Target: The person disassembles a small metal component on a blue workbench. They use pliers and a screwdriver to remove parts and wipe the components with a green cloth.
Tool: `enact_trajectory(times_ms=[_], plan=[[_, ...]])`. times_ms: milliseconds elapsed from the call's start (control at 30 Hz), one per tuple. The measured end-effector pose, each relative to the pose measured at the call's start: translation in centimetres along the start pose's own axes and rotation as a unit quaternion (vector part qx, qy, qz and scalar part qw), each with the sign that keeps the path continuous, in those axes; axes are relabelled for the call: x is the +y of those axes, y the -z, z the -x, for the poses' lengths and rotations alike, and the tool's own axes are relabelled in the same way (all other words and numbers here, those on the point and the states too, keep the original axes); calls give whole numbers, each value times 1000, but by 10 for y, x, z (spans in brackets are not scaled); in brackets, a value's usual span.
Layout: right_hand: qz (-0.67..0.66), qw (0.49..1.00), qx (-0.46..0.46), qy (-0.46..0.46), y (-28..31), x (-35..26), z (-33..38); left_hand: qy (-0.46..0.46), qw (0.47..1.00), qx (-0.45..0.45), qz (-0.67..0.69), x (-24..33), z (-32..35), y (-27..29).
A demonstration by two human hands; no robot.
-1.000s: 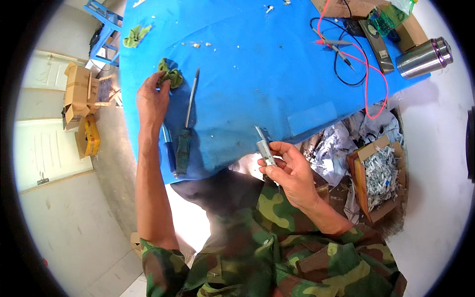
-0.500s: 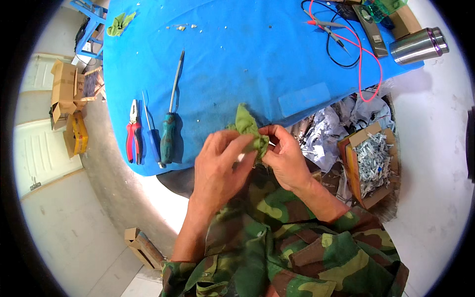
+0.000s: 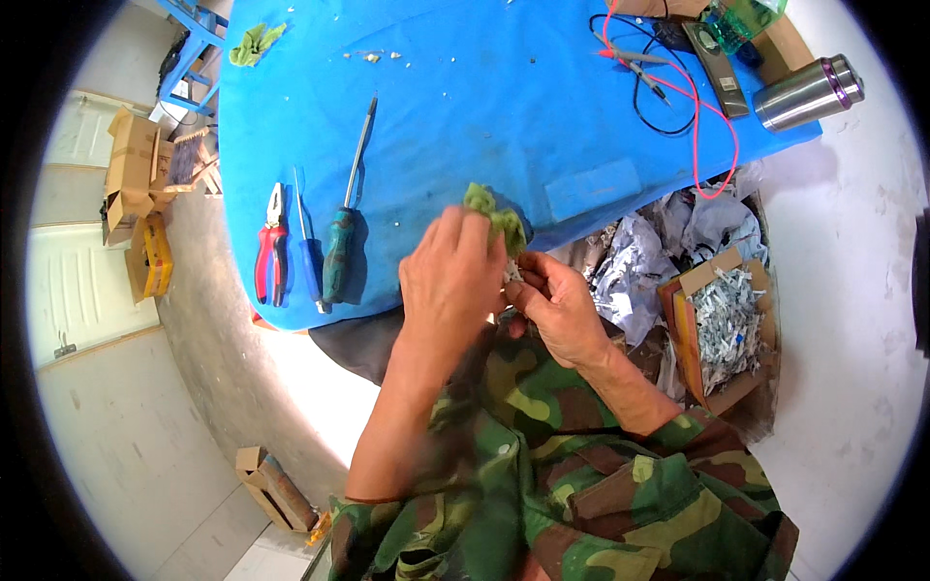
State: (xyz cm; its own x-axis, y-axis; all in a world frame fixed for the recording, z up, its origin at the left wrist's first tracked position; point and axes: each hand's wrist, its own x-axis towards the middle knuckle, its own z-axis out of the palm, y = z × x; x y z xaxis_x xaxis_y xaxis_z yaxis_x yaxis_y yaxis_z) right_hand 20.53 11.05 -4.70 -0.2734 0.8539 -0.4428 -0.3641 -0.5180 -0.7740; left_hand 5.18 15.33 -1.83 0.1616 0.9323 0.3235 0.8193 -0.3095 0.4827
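Observation:
My left hand (image 3: pixel 444 276) is closed round a crumpled green cloth (image 3: pixel 504 223), which sticks out above its fingers at the table's near edge. Thumb and fingers of my right hand (image 3: pixel 570 318) pinch a small white piece (image 3: pixel 512 275) just below the cloth; its kind is too small to make out. The two hands almost touch, and the left fingertips are partly hidden. Left of them on the blue-covered table (image 3: pixel 455 116) lie red-handled pliers (image 3: pixel 272 252), a thin blue screwdriver (image 3: pixel 308 257) and a larger green-handled screwdriver (image 3: pixel 341 247).
A second green cloth (image 3: pixel 256 45) and some crumbs (image 3: pixel 372 56) lie farther back. At the back right are red and black test leads (image 3: pixel 699 126) and a steel flask (image 3: pixel 810 93). Below the right edge stands a carton (image 3: pixel 690 334) of small whitish pieces. Several cartons (image 3: pixel 133 160) stand on the left.
My left hand has moved up and right over the cloth, covering more of it. The white piece now shows at my right fingertips. The whole view has shifted slightly.

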Motion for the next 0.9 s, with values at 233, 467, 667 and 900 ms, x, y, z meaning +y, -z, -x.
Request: enact_trajectory(times_ms=[233, 467, 667, 900], plan=[[-8, 1000, -7, 8, 0, -2, -4, 45, 993, 73, 80, -15, -7, 11], [29, 999, 4, 17, 1, 6, -4, 18, 992, -52, 114, 15, 24, 20], [47, 998, 23, 34, -3, 4, -3, -5, 999, -31, 30, 6, -3, -1], [115, 992, 43, 29, -12, -7, 0, 43, 995, 49, 82, -8, -8, 15]])
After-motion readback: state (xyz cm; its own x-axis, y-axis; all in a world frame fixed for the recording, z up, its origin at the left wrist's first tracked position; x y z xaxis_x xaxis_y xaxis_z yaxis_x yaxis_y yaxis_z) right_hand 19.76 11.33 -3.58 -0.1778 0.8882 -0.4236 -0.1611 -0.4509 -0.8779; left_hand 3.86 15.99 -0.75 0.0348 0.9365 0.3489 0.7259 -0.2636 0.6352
